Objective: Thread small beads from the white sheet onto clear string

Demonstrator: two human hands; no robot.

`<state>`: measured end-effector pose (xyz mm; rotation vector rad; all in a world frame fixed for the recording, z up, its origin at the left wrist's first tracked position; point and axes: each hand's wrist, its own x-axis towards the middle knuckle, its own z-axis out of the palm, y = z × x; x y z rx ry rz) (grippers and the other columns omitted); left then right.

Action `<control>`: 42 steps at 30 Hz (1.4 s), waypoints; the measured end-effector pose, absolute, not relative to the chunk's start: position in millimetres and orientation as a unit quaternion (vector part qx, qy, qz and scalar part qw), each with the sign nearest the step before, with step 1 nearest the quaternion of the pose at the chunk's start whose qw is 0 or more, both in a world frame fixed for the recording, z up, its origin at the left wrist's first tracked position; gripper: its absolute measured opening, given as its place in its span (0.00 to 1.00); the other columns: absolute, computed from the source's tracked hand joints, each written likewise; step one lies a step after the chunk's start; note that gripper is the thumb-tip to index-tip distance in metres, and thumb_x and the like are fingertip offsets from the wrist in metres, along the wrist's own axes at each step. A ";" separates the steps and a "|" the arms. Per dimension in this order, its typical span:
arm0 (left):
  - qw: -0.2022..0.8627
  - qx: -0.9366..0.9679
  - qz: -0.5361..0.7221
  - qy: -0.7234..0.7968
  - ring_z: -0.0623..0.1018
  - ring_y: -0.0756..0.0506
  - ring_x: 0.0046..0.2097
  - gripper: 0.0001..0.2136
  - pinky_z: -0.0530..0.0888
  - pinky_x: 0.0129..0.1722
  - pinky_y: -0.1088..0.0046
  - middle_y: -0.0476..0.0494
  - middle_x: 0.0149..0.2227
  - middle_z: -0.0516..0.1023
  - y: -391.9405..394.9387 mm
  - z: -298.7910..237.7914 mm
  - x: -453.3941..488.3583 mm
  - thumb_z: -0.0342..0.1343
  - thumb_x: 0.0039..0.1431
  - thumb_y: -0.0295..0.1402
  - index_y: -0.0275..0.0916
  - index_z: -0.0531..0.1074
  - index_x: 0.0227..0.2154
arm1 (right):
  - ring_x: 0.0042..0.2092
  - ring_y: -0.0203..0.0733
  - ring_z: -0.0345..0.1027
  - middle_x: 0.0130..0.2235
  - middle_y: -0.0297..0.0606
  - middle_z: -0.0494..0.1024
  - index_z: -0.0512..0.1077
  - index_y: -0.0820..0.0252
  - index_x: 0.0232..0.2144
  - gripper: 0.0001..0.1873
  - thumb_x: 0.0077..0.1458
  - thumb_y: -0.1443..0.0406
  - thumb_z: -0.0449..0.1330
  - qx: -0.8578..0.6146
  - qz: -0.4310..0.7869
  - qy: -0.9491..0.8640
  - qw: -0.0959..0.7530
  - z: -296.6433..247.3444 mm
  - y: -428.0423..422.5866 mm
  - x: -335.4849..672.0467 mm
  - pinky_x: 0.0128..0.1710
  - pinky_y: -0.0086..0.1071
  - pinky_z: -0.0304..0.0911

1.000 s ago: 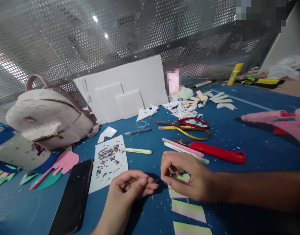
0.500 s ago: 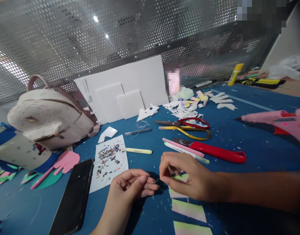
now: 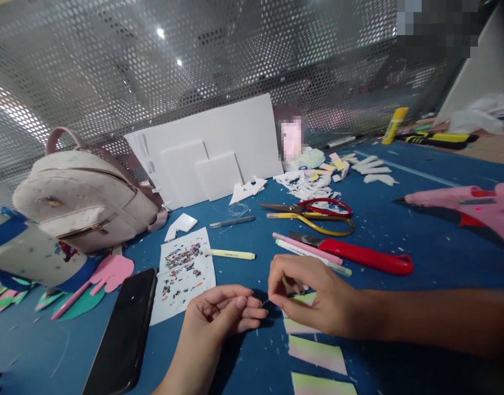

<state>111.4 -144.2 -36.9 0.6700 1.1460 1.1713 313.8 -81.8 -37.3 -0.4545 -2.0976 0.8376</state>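
Seemingly, work is midway: the left hand (image 3: 221,310) and right hand (image 3: 326,302) pinch a thin strand (image 3: 266,302), while many small bits (image 3: 182,255) lie loose on paper (image 3: 161,311).

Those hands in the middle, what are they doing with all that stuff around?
A person has both hands close together above the blue table. The right hand pinches a thin, shiny thing that reaches toward the fingertips of the left hand; it's too small to say what it is. Green-and-pink strips lie below the right hand. The scissors, red-handled cutter and pink glue gun lie apart from both hands.
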 end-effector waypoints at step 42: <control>0.615 0.318 0.520 0.501 0.87 0.44 0.30 0.14 0.82 0.28 0.82 0.41 0.27 0.88 -145.8 -37.8 114.7 0.80 0.38 0.35 0.35 0.84 0.26 | 0.28 0.33 0.60 0.26 0.30 0.69 0.65 0.59 0.29 0.09 0.49 0.76 0.59 -0.156 0.250 -0.857 0.422 -49.8 -85.3 311.6 0.27 0.28 0.52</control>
